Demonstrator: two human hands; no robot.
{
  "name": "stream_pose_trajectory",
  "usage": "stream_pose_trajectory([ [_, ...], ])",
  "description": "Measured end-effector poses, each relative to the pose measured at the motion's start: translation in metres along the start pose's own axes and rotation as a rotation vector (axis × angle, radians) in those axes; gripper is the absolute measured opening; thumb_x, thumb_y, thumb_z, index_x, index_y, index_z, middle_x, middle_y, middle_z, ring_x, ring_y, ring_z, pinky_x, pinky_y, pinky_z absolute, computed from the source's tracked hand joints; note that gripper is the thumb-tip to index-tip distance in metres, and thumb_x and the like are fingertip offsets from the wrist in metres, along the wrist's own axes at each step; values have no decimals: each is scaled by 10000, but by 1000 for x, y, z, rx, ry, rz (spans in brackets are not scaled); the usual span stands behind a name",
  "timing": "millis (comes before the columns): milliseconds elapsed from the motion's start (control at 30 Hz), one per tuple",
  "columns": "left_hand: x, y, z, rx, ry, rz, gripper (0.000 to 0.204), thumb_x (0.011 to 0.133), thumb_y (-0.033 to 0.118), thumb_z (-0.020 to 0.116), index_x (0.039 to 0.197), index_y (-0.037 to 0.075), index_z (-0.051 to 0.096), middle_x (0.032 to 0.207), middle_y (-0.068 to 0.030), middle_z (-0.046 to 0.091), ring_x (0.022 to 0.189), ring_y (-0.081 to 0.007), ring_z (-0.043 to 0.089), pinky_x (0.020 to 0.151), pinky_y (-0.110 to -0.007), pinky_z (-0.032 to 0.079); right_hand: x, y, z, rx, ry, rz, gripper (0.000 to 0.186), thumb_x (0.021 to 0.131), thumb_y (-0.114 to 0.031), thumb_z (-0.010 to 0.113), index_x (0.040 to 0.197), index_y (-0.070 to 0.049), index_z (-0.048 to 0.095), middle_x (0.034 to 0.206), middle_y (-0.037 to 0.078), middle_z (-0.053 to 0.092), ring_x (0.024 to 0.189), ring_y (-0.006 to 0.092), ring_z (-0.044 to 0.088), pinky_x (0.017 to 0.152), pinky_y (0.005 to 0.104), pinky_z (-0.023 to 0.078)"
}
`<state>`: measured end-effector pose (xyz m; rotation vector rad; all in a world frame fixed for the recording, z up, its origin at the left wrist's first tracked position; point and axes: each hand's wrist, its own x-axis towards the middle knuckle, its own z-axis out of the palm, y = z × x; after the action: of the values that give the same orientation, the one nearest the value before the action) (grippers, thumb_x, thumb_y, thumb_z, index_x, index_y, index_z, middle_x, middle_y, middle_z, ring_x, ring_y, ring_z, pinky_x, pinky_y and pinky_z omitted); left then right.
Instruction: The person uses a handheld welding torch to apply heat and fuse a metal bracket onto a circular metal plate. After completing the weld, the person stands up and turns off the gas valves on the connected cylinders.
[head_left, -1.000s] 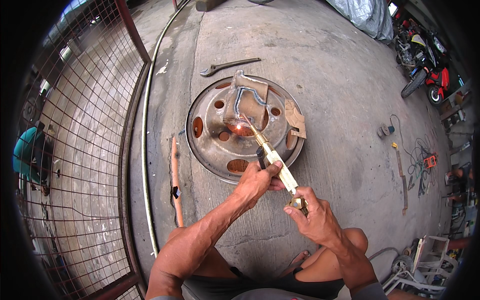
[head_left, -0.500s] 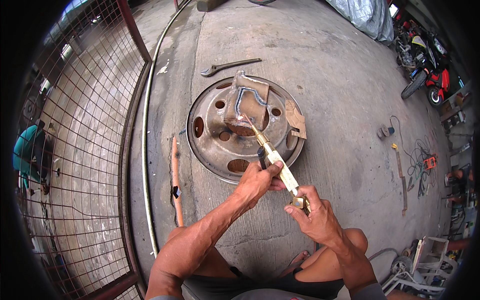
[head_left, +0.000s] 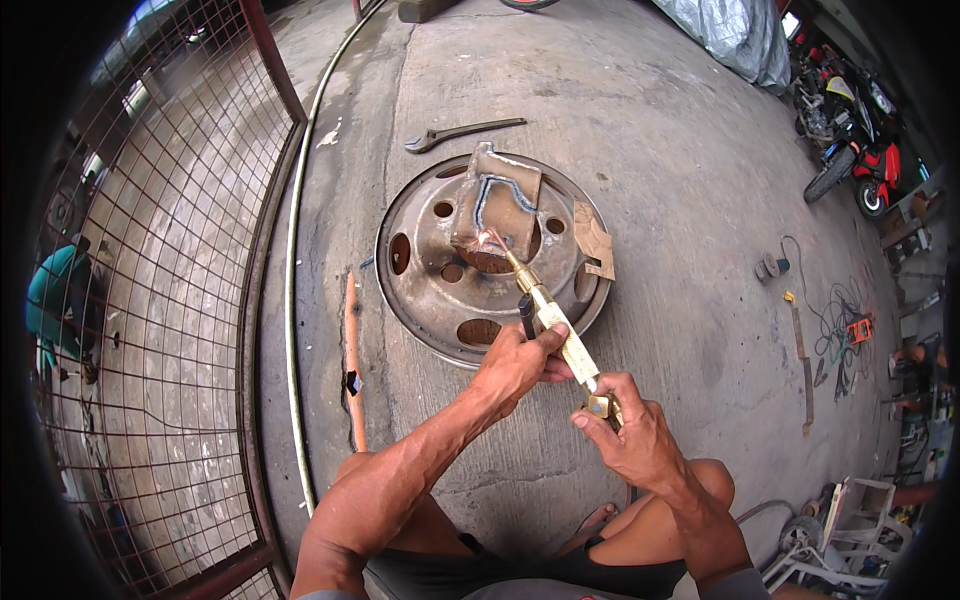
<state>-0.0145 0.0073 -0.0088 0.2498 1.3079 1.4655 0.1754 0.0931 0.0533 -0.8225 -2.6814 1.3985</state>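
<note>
My left hand (head_left: 515, 370) is closed round the middle of a brass cutting torch (head_left: 575, 357), just beside a short black part. My right hand (head_left: 635, 440) grips the torch's rear valve end. At the tip, a small bright glow (head_left: 485, 237) touches the lower-left part of a rusty steel plate (head_left: 512, 208), which bears a wavy dark cut line with a pale edge. This plate lies on a large steel wheel (head_left: 416, 310) with round and oval holes. A torn cardboard piece (head_left: 594, 240) rests on the wheel's right side.
An adjustable wrench (head_left: 470, 131) lies beyond the wheel. At left are an orange pipe (head_left: 353, 320), a pale hose (head_left: 295, 360) and mesh gate (head_left: 170, 330), with a person in teal (head_left: 55, 300) behind. Right: cables (head_left: 835, 330), motorcycles (head_left: 850, 140), white folding frame (head_left: 850, 530).
The glow at the torch tip has moved a little upward from below the plate's edge onto the plate and looks smaller. Both hands keep their grip with hardly any movement.
</note>
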Motion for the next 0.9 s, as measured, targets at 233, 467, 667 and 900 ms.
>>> stream_pose_trajectory([
  [233,0,-1,-2,-11,-3,11,423,1068,288,611,1169,-120,656,1008,-218,739,842,-250,754,781,-362,645,0,-4,0,-5,-2,-21,384,1003,-213,712,1245,-83,443,801,172,721,687,282,750,581,418,545],
  [467,1,-1,-2,-8,-12,0,412,1068,292,613,1169,-105,660,1011,-211,742,843,-247,752,782,-358,645,0,-2,1,2,-1,-36,365,1012,-224,699,1242,-77,456,793,173,705,673,293,734,587,422,541],
  [667,1,0,-2,-5,-18,-3,419,1070,295,606,1179,-107,651,1018,-212,738,848,-246,750,782,-361,645,1,2,2,-3,23,-124,323,1034,-250,663,1240,-67,495,769,163,677,671,295,721,600,431,532],
  [900,1,-2,-2,-14,-15,-5,420,1070,293,605,1183,-109,646,1025,-216,736,853,-245,750,791,-367,646,0,0,0,-2,-11,-94,322,1045,-272,645,1239,-60,499,767,161,666,678,295,723,600,430,533],
])
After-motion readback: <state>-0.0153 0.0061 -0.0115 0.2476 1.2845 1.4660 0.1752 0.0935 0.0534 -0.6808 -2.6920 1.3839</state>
